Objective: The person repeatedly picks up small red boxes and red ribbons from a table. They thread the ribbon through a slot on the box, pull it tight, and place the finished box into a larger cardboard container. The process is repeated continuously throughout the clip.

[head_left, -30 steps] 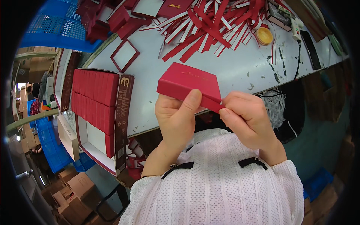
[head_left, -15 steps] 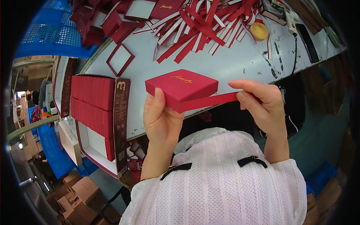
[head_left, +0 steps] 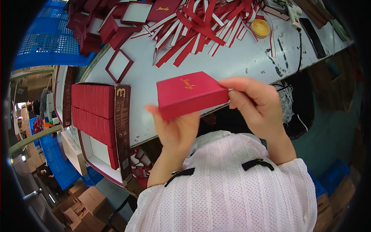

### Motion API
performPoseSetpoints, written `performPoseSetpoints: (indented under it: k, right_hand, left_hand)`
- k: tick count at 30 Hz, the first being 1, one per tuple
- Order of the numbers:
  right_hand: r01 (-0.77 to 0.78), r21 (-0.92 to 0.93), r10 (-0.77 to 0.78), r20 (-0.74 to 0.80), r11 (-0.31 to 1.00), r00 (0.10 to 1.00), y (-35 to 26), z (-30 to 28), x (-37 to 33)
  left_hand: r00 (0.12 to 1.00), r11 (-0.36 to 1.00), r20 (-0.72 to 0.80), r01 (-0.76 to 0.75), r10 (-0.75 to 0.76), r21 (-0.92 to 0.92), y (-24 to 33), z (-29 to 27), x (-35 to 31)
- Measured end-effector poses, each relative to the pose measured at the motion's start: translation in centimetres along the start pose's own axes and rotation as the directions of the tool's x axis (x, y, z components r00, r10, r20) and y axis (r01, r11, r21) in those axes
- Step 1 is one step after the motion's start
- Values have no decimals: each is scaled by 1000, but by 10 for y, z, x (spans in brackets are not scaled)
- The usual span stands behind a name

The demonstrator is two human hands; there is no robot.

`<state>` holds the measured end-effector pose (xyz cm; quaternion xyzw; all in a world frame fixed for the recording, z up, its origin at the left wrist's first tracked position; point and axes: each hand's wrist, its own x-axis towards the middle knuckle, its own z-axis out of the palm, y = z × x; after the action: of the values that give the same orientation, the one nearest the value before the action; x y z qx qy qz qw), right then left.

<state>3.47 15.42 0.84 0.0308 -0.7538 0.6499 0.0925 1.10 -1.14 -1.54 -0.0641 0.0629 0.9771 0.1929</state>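
A red jewelry box [head_left: 189, 91] with gold lettering on its lid is held tilted over the table's front edge. Beneath it, my left hand [head_left: 177, 131] supports the box, thumb lifted off to the side and fingers mostly hidden under it. Thumb and forefinger of my right hand [head_left: 259, 104] pinch the box's right corner. The box's front side shows plain red; I cannot make out a separate strip edge there.
An upright carton [head_left: 124, 135] at left holds rows of red boxes [head_left: 92, 102]. A lone box part [head_left: 119, 65] lies on the white table [head_left: 150, 83]. Behind are piled red and white strips [head_left: 201, 33], more box parts [head_left: 112, 29], a yellow round tub [head_left: 260, 28] and a black phone [head_left: 313, 38].
The box has turned and shifted right. The red strip that stretched out to my right hand no longer sticks out, and that hand now grips the box's corner. My left thumb has come off the box.
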Motion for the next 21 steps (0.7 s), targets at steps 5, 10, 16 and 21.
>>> performPoseSetpoints:
  k: [5,10,16,21]
  right_hand:
    - [59,-137,-57,16,989,998,-3,6,-1]
    - [-3,-199,3,1,980,1000,4,-27,1]
    - [60,-207,-67,-25,976,997,10,-17,6]
    - [36,-102,-43,-63,994,997,7,-10,6]
  left_hand:
    - [956,654,182,-290,229,698,-21,-3,15]
    - [1000,951,-14,-19,24,309,4,11,18]
    - [994,993,-9,109,-109,-46,5,17,13]
    - [987,971,46,162,-156,-178,8,7,10]
